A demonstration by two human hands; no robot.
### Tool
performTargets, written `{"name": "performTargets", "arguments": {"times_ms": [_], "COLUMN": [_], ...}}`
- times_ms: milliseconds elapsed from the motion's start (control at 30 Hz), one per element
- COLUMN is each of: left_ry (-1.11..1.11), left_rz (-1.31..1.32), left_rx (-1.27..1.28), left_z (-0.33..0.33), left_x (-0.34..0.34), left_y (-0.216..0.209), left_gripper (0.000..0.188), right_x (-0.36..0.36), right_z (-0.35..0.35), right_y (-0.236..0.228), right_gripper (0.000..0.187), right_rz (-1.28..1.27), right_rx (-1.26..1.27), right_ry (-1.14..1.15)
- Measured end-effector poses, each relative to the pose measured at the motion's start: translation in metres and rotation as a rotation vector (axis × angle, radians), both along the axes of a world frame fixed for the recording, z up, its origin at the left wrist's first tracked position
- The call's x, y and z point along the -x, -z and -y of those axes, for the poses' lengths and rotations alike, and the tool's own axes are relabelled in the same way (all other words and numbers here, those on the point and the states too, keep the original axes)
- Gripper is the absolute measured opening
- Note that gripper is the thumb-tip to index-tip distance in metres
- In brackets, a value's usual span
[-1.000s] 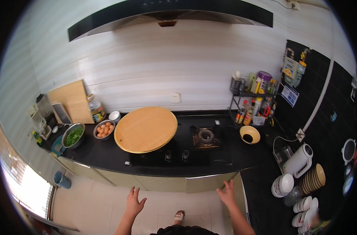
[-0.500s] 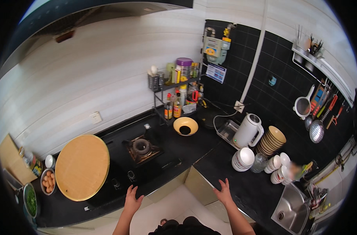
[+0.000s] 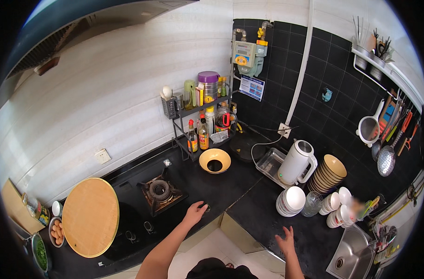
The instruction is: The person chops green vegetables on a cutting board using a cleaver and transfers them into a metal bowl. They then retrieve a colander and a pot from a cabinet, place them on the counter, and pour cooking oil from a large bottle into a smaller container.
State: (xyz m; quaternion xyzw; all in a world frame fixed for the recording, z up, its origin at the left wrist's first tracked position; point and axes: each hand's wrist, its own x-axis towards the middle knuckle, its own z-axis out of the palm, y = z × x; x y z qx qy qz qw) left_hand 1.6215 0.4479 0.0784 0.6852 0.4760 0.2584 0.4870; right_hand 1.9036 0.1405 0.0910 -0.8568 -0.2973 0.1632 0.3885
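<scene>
Now my left grip [image 3: 195,213] has swung forward over the bench [image 3: 253,209], fingers curled; whether it holds anything, I can't tell. My right grip [image 3: 285,242] hangs spread and empty, nearest the stacked white bowls [image 3: 290,202]; the yellow bowl [image 3: 225,160] sits beyond my left.

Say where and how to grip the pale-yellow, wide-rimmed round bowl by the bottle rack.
I'd cup the pale-yellow bowl under its flared rim, left and right, coming from the person's side. It sits upright, and the wide rim overhangs sloping walls; the black metal bottle rack stands close behind. Keep it level: there's a dark patch inside, possibly liquid. The left hand is nearer.
</scene>
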Motion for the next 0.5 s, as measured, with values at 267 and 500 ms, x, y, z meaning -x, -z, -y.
{"name": "performTargets", "arguments": {"times_ms": [267,500], "left_ry": [-0.161,-0.343], "left_rz": [0.124,0.322], "left_rx": [0.451,0.665], "left_z": [-0.114,-0.206], "left_x": [-0.086,-0.151], "left_y": [0.049,0.109], "left_gripper": [0.069,0.067], "right_x": [-0.012,0.005], "right_z": [0.007,0.017], "right_y": [0.000,-0.014], "right_gripper": [0.056,0.056], "right_rz": [-0.042,0.018], "right_rx": [0.053,0.154], "right_ry": [0.186,0.341]}}
